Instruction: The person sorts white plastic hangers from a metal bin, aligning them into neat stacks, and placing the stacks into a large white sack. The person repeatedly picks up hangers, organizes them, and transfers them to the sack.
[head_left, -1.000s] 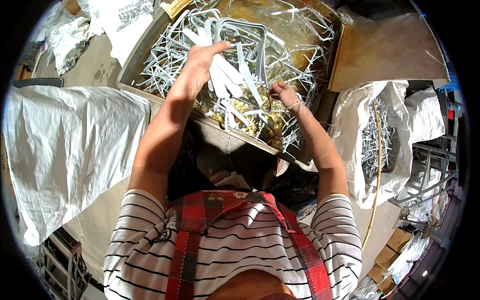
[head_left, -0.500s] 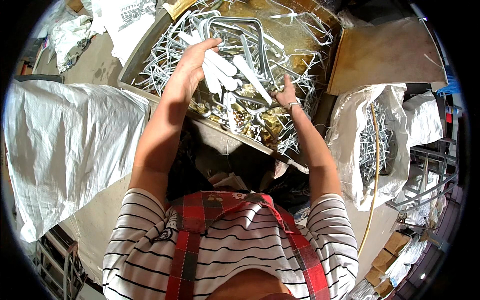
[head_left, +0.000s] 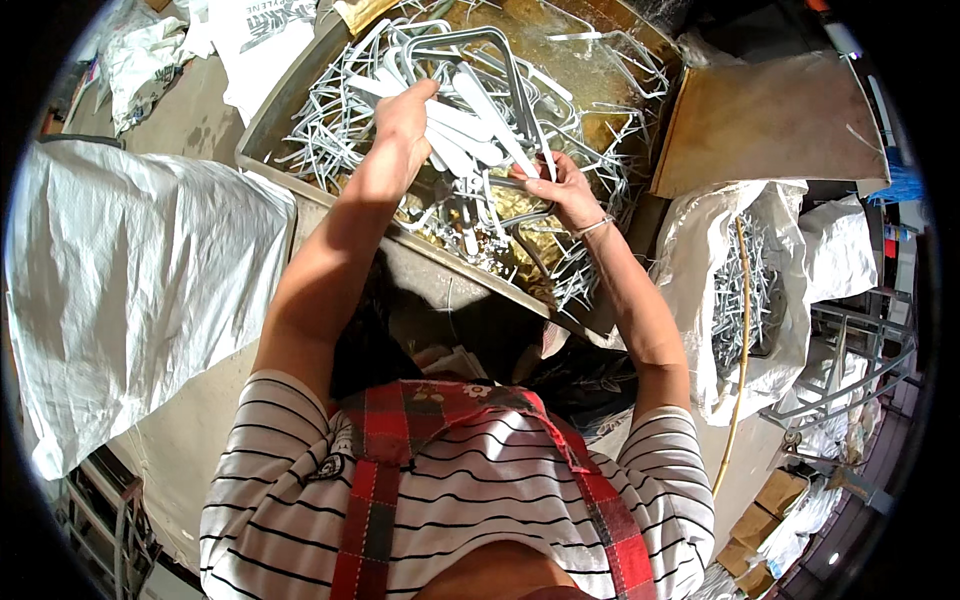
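Observation:
My left hand (head_left: 403, 122) is closed around a bunch of bent grey strips with flat, rounded ends (head_left: 468, 140), raised over a metal trough (head_left: 450, 266). The flat ends fan out toward the right. My right hand (head_left: 572, 198) pinches bent strips at the right side of the bunch, thumb against fingers. Below both hands, shallow yellowish liquid (head_left: 515, 205) glints in the trough. Many thinner loose bent strips (head_left: 325, 120) are heaped along its left side, and more lie at the right. My fingers hide part of the bunch.
White sheeting (head_left: 150, 290) covers something at the left. To the right stands an open white sack (head_left: 690, 290) of thin grey strips, with a long yellowish stick (head_left: 742, 330) across it. A brown stained board (head_left: 770, 125) lies at the trough's right. Cardboard boxes (head_left: 765, 510) sit lower right.
My right hand has gone from spread fingers to a pinch on the strips. My left hand has shifted slightly right with the bunch, and its flat ends have swung to the right.

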